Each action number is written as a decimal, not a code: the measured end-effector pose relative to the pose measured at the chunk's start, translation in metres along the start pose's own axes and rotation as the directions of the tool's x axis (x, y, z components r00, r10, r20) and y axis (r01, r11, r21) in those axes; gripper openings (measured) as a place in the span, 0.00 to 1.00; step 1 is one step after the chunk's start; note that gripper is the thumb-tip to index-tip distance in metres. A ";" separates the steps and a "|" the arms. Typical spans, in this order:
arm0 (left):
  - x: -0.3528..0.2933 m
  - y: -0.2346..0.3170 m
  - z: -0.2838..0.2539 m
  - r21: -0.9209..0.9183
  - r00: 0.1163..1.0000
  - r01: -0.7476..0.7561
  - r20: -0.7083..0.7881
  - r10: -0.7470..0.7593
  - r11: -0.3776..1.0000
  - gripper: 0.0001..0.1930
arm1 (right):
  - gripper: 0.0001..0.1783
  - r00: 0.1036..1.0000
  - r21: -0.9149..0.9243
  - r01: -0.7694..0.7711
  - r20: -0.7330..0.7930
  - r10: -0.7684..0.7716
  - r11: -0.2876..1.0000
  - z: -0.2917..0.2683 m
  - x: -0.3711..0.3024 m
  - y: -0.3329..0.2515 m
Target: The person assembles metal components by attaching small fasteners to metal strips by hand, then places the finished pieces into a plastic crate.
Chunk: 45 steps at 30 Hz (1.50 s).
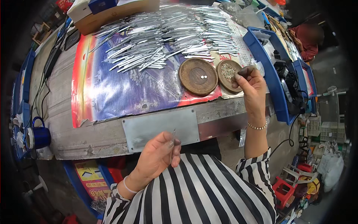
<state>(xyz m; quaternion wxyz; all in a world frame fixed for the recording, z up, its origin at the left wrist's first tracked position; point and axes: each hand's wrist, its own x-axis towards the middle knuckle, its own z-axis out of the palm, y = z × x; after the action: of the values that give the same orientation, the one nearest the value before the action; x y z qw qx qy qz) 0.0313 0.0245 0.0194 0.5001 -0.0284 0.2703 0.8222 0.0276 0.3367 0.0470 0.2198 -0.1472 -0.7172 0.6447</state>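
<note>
My left hand [158, 153] is in front of the table's near edge, over a grey metal plate. Its thumb and fingers pinch a thin, pointed metal piece [174, 133] that sticks up; the rest of it is hidden. At the right, my right hand [253, 87] is raised by a small round wooden dish [219, 77] holding many tiny metallic parts [227, 71]. Thumb and forefinger are closed together; whatever is between them is too small to make out. A larger round wooden dish [186, 82] sits left of it, with a few small white discs [203, 77].
A wide heap of shiny flat metal strips [149, 48] covers the sheet's far part. Blue trays [257, 46] with dark parts line the right side. A cardboard box [108, 16] stands at back left, a blue mug [40, 135] at the left edge. Another person [307, 43] sits at far right.
</note>
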 end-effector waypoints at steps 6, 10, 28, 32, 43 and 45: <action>0.006 0.000 -0.005 -0.232 0.995 0.077 0.075 -0.061 0.970 0.05 | 0.08 0.950 0.120 -0.046 0.312 0.006 0.992 0.063 -0.060 -0.014; 0.010 0.004 -0.009 -0.318 0.991 0.093 0.117 -0.058 0.944 0.07 | 0.09 0.910 0.077 0.068 0.403 -0.094 0.995 0.097 -0.083 -0.001; 0.000 0.007 -0.012 -0.159 0.998 -0.057 0.002 0.058 0.986 0.06 | 0.12 0.722 -0.210 0.622 0.526 -0.449 0.755 0.131 -0.090 -0.002; -0.002 0.005 -0.011 0.011 0.983 -0.169 -0.067 0.169 0.986 0.04 | 0.11 0.708 -0.229 0.632 0.559 -0.432 0.740 0.133 -0.090 -0.009; -0.004 0.006 -0.009 -0.052 1.000 0.019 0.008 -0.019 0.998 0.05 | 0.09 0.661 0.164 -0.002 0.740 -0.122 0.986 0.110 -0.074 0.004; -0.003 0.003 -0.011 -0.067 0.999 0.038 0.032 -0.036 0.997 0.08 | 0.08 0.658 0.137 0.050 0.741 -0.136 0.989 0.102 -0.070 -0.002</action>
<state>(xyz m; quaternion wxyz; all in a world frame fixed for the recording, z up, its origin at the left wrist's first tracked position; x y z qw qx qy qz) 0.0284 0.0158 0.0124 0.5183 -0.0376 0.2338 0.8218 0.0360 0.2140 0.0331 -0.0540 0.1789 -0.7160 0.6726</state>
